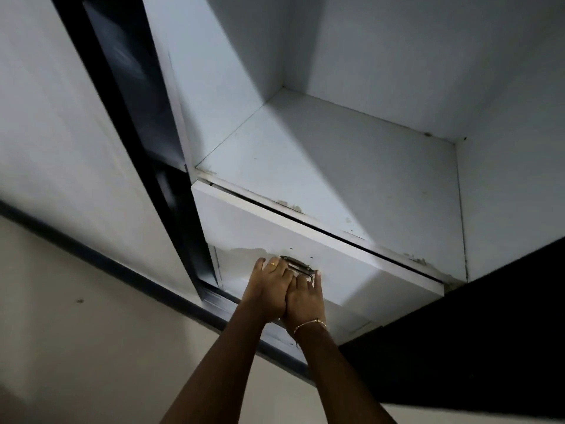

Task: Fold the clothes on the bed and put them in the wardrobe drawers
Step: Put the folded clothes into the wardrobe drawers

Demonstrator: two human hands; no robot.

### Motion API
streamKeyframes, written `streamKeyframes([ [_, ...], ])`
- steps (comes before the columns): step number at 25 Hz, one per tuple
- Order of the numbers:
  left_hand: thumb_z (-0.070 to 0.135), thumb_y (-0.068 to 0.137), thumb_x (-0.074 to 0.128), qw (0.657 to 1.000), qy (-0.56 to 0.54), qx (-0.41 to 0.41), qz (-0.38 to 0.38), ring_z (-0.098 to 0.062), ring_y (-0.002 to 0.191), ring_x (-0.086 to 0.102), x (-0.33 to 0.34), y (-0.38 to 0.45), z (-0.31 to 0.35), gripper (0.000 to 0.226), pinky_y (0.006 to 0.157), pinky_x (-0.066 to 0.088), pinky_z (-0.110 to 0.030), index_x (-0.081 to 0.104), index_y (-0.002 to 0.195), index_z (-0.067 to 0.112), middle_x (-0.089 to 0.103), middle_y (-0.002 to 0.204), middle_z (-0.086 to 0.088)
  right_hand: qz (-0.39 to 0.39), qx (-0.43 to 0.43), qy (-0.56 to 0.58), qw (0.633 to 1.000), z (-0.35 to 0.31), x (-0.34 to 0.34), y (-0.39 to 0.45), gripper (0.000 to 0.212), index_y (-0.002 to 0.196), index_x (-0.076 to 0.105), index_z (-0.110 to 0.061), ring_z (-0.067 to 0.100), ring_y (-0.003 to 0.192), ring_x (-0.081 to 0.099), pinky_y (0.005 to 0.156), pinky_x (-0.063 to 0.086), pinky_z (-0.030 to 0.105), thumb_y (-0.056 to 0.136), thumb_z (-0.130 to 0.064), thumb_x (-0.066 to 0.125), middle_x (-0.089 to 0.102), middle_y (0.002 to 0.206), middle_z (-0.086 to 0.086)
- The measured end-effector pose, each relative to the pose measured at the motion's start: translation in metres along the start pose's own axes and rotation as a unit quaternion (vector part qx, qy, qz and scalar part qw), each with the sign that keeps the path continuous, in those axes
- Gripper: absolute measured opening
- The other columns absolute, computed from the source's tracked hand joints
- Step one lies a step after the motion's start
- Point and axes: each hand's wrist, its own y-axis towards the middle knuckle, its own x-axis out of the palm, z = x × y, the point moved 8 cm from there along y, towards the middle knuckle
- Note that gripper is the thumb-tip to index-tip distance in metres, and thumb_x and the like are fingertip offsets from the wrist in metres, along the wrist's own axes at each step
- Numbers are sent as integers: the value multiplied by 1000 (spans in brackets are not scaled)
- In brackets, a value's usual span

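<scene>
A white wardrobe drawer (351,267) sits just below an open shelf, its front standing a little out from the frame with a dark gap along its top edge. A metal handle (301,267) is fixed on the drawer front. My left hand (269,289), with a ring on one finger, and my right hand (305,298), with a thin bracelet at the wrist, press side by side and both grip this handle. No clothes show in this view, and the drawer's inside is hidden.
Above the drawer lies a bare white shelf compartment (336,154) with chipped front edges. A black wardrobe frame (146,123) runs down the left. A dark panel (477,332) juts in at the right. Beige floor (76,347) lies at the lower left.
</scene>
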Motion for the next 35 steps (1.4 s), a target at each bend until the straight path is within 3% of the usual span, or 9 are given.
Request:
streamKeyframes([
  [2, 34, 84, 56, 1000, 15, 15, 9, -28, 116, 55, -2, -16, 5, 33, 106, 35, -52, 67, 104, 10, 64, 114, -10, -5, -6, -2, 1000, -8, 0, -14, 53, 140, 33, -5, 28, 128, 37, 110, -15, 49, 94, -31, 45, 48, 134, 14],
  [4, 38, 72, 71, 998, 47, 48, 5, -24, 103, 64, 2, -42, 12, 29, 101, 39, -54, 71, 89, 15, 70, 97, -6, -3, -25, -14, 1000, -28, 5, -39, 55, 133, 43, -3, 30, 122, 44, 113, -6, 54, 89, -33, 54, 52, 127, 18],
  [9, 53, 64, 69, 995, 71, 59, -31, -24, 109, 62, 28, -146, 24, 44, 97, 44, -56, 70, 96, 21, 69, 101, 0, 23, -46, 17, 999, -89, 25, -125, 48, 73, 73, -10, 23, 60, 61, 99, 28, 54, 32, -30, 88, 61, 59, 8],
  [12, 48, 61, 63, 994, 98, 48, 0, -26, 104, 63, 29, -204, 30, 41, 101, 40, -56, 68, 90, 19, 67, 94, -2, -24, -77, 33, 996, -123, 39, -176, 44, 76, 74, -13, 20, 65, 61, 101, 26, 52, 36, -30, 84, 62, 62, 4],
  [16, 47, 61, 45, 994, 99, 38, -1, -24, 101, 61, 36, -259, 44, 45, 107, 26, -49, 67, 87, 18, 64, 91, 0, -62, -88, -6, 994, -144, 46, -229, 53, 129, 50, -5, 29, 112, 49, 105, -12, 53, 80, -23, 58, 57, 115, 14],
  [20, 50, 44, 65, 996, 83, 26, 19, -16, 95, 62, 34, -291, 48, 54, 98, 46, -44, 67, 89, 21, 64, 90, 5, -23, -114, -15, 993, -165, 48, -254, 60, 133, 45, 0, 33, 119, 41, 103, -24, 52, 79, -22, 59, 51, 122, 19],
  [24, 35, 39, 76, 996, 74, 23, 37, -17, 99, 61, 32, -306, 48, 64, 85, 53, -35, 66, 99, 17, 67, 97, 3, 27, -57, 51, 997, -163, 49, -261, 74, 94, 72, 1, 34, 98, 57, 113, -2, 52, 25, -22, 82, 64, 87, 17],
  [31, 35, 41, 80, 991, 129, 20, 10, -17, 107, 64, 23, -329, 25, 67, 78, 55, -24, 72, 105, 16, 69, 104, 3, 71, -98, 95, 988, -180, 48, -258, 81, 101, 71, -1, 30, 112, 43, 95, 30, 53, 22, -17, 87, 67, 104, 14],
  [35, 25, 61, 60, 983, 164, -44, 75, -19, 109, 64, -4, -341, 14, 51, 82, 55, -30, 70, 109, 15, 69, 109, 0, 97, -165, 107, 976, -194, 23, -245, 76, 103, 70, -4, 28, 113, 42, 83, 50, 47, 30, -16, 85, 68, 105, 11],
])
